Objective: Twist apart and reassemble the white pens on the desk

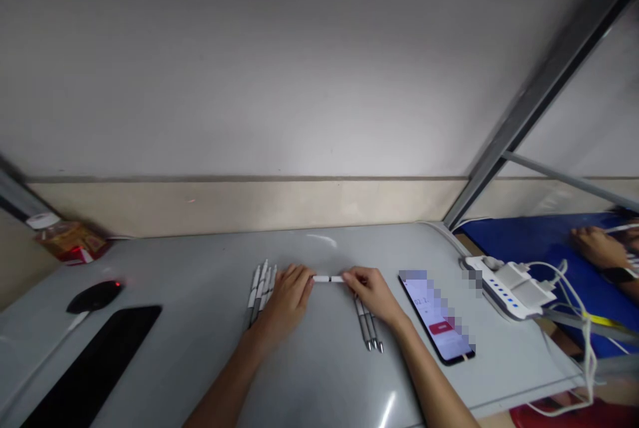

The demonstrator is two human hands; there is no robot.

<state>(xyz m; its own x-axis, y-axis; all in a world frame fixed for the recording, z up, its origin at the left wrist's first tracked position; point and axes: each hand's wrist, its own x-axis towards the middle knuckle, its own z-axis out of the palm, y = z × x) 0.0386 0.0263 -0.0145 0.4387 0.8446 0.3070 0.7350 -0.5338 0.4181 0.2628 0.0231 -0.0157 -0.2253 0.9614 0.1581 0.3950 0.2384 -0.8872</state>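
Note:
A white pen (323,279) with a dark band lies level between my two hands, just above or on the grey table. My left hand (287,296) pinches its left end, and my right hand (370,293) pinches the right end; both tips are hidden by fingers. Beside my left hand several white and grey pens (257,291) lie side by side, partly covered by the hand. Under my right hand several grey pens (368,329) with silver tips point towards me, their upper parts hidden.
Right of my arm lies a lit phone (436,318). Farther right is a white power strip (506,288) with chargers and cables. At left are a black mouse-like device (94,296), a black phone-like slab (100,361) and a bottle (70,238). Another person's hand (599,248) rests on a blue table.

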